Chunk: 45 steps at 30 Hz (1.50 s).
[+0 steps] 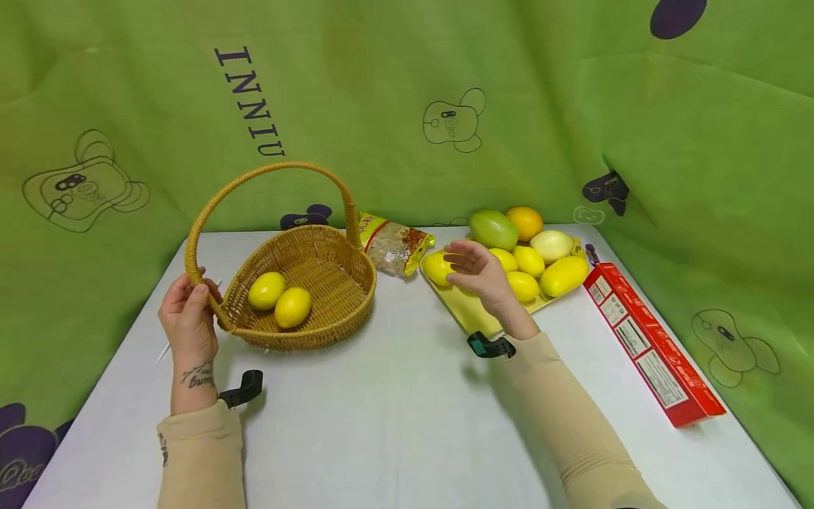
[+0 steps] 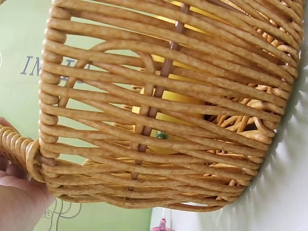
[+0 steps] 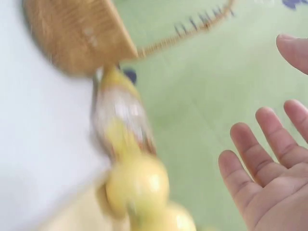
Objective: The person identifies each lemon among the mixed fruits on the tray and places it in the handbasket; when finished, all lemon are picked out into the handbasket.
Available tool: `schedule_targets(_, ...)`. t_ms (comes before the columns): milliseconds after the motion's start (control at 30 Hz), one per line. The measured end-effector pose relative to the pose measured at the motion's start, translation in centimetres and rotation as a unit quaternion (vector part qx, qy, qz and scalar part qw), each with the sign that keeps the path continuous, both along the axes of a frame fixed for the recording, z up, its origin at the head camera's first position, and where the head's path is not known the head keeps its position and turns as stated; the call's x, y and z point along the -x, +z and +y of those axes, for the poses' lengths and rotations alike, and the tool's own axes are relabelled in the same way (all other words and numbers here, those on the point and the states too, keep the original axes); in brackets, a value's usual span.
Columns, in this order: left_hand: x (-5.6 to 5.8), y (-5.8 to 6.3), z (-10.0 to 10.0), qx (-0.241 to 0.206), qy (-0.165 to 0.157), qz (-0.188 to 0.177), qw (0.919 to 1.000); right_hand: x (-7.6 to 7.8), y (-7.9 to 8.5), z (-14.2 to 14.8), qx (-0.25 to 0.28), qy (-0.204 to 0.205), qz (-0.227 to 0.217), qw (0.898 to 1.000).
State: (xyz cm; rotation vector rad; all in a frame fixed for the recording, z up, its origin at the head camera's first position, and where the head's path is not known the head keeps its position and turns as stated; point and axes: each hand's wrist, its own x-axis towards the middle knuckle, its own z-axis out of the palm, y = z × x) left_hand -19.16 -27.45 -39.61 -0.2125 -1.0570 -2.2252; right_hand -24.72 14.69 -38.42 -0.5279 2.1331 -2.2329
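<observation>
My left hand (image 1: 191, 322) grips the lower left end of the handle (image 1: 202, 219) of a wicker basket (image 1: 331, 329). Two lemons (image 1: 292, 307) lie inside the basket on its left side. Through the weave, the left wrist view shows a yellow lemon (image 2: 175, 113). My right hand (image 1: 482, 276) is raised over the left part of a yellow tray (image 1: 461, 304), with nothing in it. In the right wrist view its fingers (image 3: 272, 132) are spread and apart from the fruit. Several lemons (image 1: 523, 286) and other fruit sit on the tray.
A green mango-like fruit (image 1: 494, 229) and an orange (image 1: 525, 223) are at the tray's back. Between basket and tray lies a plastic food packet (image 1: 393, 246). A long red box (image 1: 655, 346) lies along the right edge. Green cloth (image 1: 381, 106) hangs behind the white table (image 1: 381, 424).
</observation>
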Motion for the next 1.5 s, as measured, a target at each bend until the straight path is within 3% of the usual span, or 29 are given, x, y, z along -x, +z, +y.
schedule_targets(167,-0.2,0.1,-0.1,0.009,0.008,-0.007,0.9999,-0.2,-1.2,5.2,-0.016,-0.033,0.0,0.999)
schedule_targets(300,-0.3,0.2,-0.1,-0.004,-0.012,-0.007,0.9999,-0.1,-2.1,8.8,-0.044,-0.06,0.002,0.997)
schedule_targets(500,-0.2,0.2,-0.1,-0.004,-0.022,-0.007,0.9997,0.3,-3.3,11.8,-0.086,-0.104,0.0,0.991)
schedule_targets(1033,-0.5,0.2,-0.1,0.003,-0.02,-0.016,0.9997,1.3,-5.1,11.5,-0.179,-0.151,-0.059,0.97)
schedule_targets(1267,-0.5,0.2,-0.2,0.006,-0.015,-0.02,0.9997,1.1,-6.1,11.3,-0.218,-0.139,-0.099,0.961)
schedule_targets(1500,-0.5,0.1,-0.1,0.004,-0.013,-0.019,0.9997,0.9,-6.5,11.2,-0.245,-0.153,-0.103,0.952)
